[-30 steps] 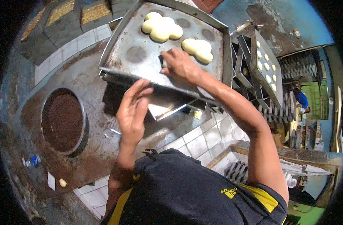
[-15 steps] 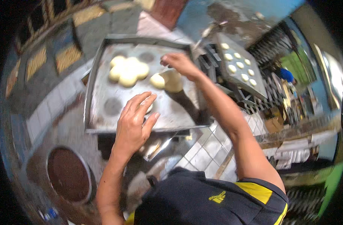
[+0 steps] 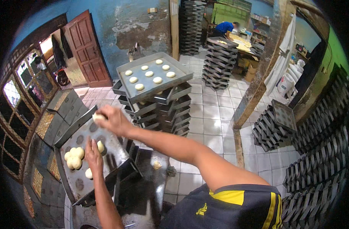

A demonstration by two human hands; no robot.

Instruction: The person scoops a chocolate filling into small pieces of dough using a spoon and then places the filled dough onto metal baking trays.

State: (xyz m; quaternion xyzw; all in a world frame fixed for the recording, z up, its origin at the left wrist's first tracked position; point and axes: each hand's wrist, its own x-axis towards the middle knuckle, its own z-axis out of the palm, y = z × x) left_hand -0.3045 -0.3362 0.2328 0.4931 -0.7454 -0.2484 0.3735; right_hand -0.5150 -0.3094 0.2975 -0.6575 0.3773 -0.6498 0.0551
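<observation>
A black metal baking tray [image 3: 117, 158] lies at the lower left. On it sits a tight cluster of pale dough balls [image 3: 74, 158]. Over the tray's far side, my right hand [image 3: 114, 121] is closed round a dough ball [image 3: 98, 117], part of which shows beyond its fingers. My left hand [image 3: 93, 154] hovers low over the middle of the tray, fingers stretched out. Against its right side appears a single dough ball [image 3: 100, 146]; whether they touch I cannot tell. Another dough ball [image 3: 89, 173] is partly hidden near my left wrist.
Beyond my right forearm stands a stack of trays, its top tray [image 3: 124, 80] holding several spaced dough balls [image 3: 157, 80]. More tray stacks [image 3: 219, 63] stand farther back and along the right. A wooden post [image 3: 254, 72] rises at centre right. A person in blue [image 3: 224, 27] bends over a far table.
The view has swung up and right, putting the work tray at lower left. My right hand, earlier loosely curled over the tray, now grips a dough ball. My left hand stays over the tray.
</observation>
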